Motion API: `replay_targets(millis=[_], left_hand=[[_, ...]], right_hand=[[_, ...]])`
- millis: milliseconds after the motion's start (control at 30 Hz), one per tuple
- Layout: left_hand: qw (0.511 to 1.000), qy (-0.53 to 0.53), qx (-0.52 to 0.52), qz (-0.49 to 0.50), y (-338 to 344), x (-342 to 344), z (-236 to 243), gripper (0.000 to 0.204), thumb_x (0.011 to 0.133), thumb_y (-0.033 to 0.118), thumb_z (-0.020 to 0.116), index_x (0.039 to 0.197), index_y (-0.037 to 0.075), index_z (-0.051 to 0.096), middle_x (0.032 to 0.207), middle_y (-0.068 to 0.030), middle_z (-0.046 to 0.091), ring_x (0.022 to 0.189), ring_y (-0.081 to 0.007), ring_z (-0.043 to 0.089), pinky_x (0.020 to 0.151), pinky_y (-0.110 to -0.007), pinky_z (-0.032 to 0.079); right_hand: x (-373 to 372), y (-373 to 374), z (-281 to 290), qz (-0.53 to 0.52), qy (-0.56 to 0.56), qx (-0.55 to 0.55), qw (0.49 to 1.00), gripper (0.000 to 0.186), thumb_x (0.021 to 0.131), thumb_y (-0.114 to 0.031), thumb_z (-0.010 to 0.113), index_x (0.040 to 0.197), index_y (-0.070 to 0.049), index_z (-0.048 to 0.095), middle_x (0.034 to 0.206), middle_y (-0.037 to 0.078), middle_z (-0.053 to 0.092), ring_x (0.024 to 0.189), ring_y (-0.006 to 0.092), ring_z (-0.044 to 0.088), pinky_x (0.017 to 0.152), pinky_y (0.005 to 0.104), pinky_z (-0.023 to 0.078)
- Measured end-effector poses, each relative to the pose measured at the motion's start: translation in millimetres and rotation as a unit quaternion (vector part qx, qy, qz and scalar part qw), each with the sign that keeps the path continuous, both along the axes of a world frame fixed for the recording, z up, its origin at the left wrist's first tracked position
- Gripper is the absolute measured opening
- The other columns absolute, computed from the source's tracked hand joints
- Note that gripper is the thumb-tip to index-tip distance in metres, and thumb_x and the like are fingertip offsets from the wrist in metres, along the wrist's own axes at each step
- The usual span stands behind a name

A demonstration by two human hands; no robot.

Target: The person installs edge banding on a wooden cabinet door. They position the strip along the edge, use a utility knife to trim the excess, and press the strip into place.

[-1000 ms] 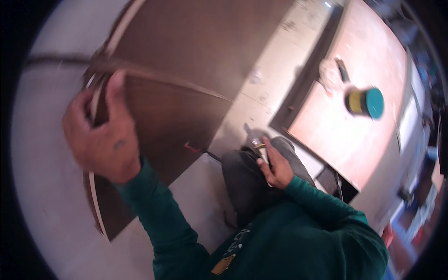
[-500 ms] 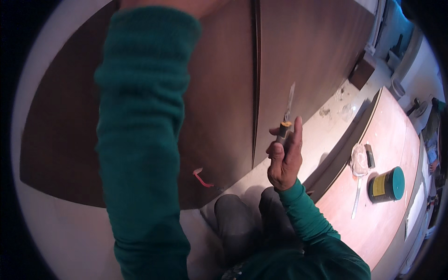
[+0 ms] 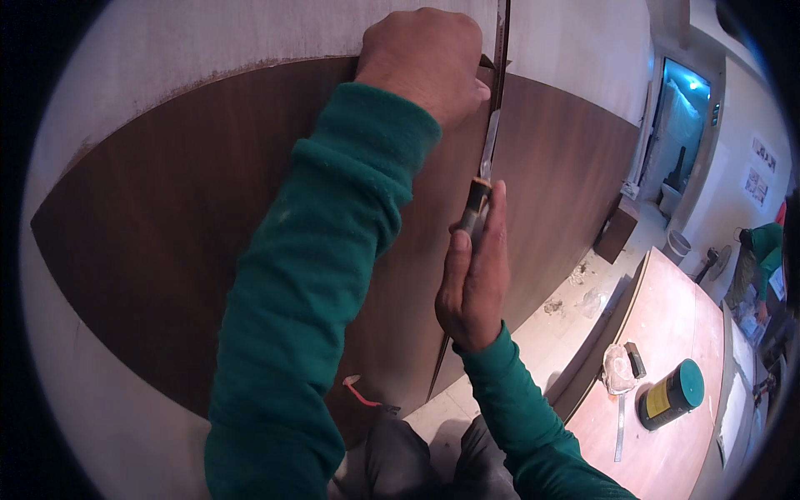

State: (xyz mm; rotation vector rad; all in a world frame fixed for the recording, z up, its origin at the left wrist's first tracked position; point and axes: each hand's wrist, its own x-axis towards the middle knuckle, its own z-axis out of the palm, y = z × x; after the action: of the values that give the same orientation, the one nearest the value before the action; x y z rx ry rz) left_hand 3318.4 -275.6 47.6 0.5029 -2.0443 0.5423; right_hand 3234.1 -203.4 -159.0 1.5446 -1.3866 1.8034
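My left hand (image 3: 423, 62) is closed at the upper right corner of a dark brown wood-look panel (image 3: 275, 192); its fingertips are mostly hidden. My right hand (image 3: 479, 279) wraps round the dark handle of a chisel-like tool (image 3: 489, 154). Its thin metal blade points up, with the tip at the narrow seam between this panel and a second brown panel (image 3: 554, 183) on the right. A red-handled tool (image 3: 360, 392) lies low by the left panel, near my knees.
To my right, a pinkish board (image 3: 667, 300) bears a dark tub with a green lid (image 3: 688, 385), a crumpled pale bag (image 3: 617, 369) and a metal strip (image 3: 619, 429). Beyond it, a brown box (image 3: 617, 232) stands on the floor, and another person (image 3: 762, 250) bends at far right.
The view has tilted up, so the panels' top edge and my left hand now show. My right hand has brought the tool's blade leftward to the seam.
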Motion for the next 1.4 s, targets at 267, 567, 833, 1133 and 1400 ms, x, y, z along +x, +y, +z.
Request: replay_targets(millis=[267, 567, 833, 1133, 1400], left_hand=[[0.999, 0.003, 0.016, -0.027, -1.3, -10.1, -2.2, 0.033, 0.079, 0.033, 0.081, 0.095, 0.005, 0.073, 0.094, -0.0143, 0.073, 0.091, -0.0345, 0.070, 0.083, -0.045, 0.055], [0.999, 0.006, -0.038, -0.004, -9.5, -13.2, -9.7, 0.030, 0.075, 0.031, 0.085, 0.091, 0.008, 0.076, 0.089, -0.0134, 0.074, 0.086, -0.0309, 0.073, 0.078, -0.041, 0.059], [1.000, -0.006, -0.002, 0.020, 2.8, -14.6, -10.0, 0.043, 0.074, 0.035, 0.084, 0.099, 0.005, 0.067, 0.094, -0.0147, 0.072, 0.095, -0.0340, 0.070, 0.083, -0.046, 0.054], [0.995, 0.039, -0.070, 0.053, -0.4, -20.7, -14.2, 0.026, 0.070, 0.023, 0.083, 0.089, 0.009, 0.072, 0.086, -0.0104, 0.074, 0.086, -0.0274, 0.074, 0.077, -0.039, 0.058], [0.997, -0.030, 0.020, 0.070, 7.7, -17.2, -8.6, 0.057, 0.076, 0.039, 0.083, 0.116, 0.004, 0.060, 0.112, -0.0201, 0.068, 0.112, -0.0375, 0.063, 0.094, -0.054, 0.049]], right_hand=[[-22.3, -34.0, 35.9, -0.094, 0.095, -0.101, 0.986, 0.057, 0.104, -0.009, 0.043, 0.154, 0.009, 0.022, 0.112, 0.026, 0.054, 0.095, 0.0361, 0.058, 0.086, 0.0421, 0.048], [-20.1, -31.5, 41.4, -0.033, 0.069, -0.097, 0.992, 0.055, 0.104, -0.010, 0.042, 0.152, 0.010, 0.025, 0.132, 0.032, 0.050, 0.121, 0.0429, 0.056, 0.102, 0.0434, 0.045], [-17.9, -29.2, 43.1, -0.031, 0.034, -0.089, 0.995, 0.053, 0.104, -0.011, 0.042, 0.151, 0.009, 0.028, 0.135, 0.035, 0.052, 0.122, 0.0462, 0.057, 0.100, 0.0448, 0.048], [-7.3, -22.5, 49.3, -0.019, -0.057, -0.022, 0.998, 0.050, 0.107, -0.022, 0.040, 0.153, -0.005, 0.033, 0.120, 0.028, 0.065, 0.102, 0.0380, 0.069, 0.085, 0.0416, 0.054], [-19.1, -39.1, 41.6, -0.029, -0.025, -0.073, 0.997, 0.051, 0.108, -0.028, 0.039, 0.153, -0.005, 0.034, 0.122, 0.025, 0.066, 0.104, 0.0289, 0.071, 0.085, 0.0381, 0.055]])
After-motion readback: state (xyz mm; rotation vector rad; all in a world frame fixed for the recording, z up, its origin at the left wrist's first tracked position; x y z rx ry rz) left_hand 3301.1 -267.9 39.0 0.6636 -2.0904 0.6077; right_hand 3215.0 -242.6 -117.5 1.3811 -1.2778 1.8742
